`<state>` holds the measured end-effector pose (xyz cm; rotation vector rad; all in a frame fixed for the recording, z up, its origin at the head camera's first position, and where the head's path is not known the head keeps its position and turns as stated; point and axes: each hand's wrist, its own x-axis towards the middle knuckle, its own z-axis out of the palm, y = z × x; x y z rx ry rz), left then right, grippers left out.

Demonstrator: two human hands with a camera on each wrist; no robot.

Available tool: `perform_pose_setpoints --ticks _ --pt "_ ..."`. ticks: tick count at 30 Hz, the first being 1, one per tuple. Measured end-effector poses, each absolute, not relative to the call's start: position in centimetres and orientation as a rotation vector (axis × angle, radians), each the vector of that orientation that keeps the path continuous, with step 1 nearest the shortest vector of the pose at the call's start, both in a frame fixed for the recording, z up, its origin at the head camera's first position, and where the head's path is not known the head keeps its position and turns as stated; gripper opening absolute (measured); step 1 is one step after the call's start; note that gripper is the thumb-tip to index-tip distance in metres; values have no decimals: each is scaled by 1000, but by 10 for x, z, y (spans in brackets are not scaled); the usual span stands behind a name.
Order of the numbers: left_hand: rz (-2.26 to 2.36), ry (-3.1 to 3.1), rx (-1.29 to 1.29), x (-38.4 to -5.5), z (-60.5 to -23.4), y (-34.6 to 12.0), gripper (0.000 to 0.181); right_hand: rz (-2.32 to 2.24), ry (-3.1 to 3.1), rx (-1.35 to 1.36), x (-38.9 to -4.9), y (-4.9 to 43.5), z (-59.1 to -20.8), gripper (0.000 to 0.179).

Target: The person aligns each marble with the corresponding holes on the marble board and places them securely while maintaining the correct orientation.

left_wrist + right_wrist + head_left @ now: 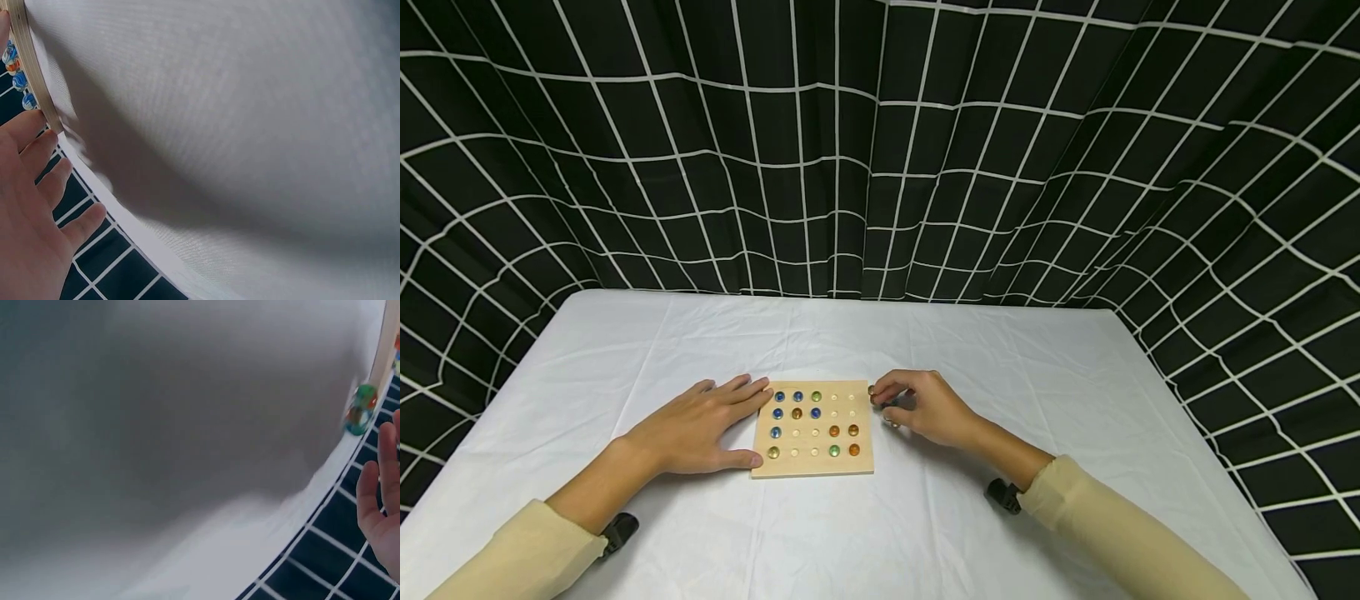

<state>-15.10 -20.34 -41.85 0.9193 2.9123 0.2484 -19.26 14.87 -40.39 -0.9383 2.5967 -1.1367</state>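
Note:
A pale wooden board (812,468) with rows of small hollows lies flat on the white cloth. Blue, green, amber and orange glass marbles sit in many hollows; others, at the upper right and lower middle, hold none. My left hand (700,427) is spread along the board's left side, its fingertips and thumb touching the edge. Just off the right edge, my right hand (934,408) reaches down with bent fingers over a few loose marbles (361,411), partly hidden by the fingers. Its thumb and index finger look apart in the head view; the right wrist view leaves them out.
A white cloth (1000,350) with light creases covers the table. Black curtains with a white grid (880,150) hang behind it and at both sides. Dark wrist devices (1002,495) sit under both forearms, below the beige sleeves.

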Motion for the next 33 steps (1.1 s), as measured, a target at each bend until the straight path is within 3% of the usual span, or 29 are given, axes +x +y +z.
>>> perform_pose_setpoints --ticks 33 --pt "255 2917 920 -152 -420 -204 97 -1033 2681 -810 -197 167 -415 26"
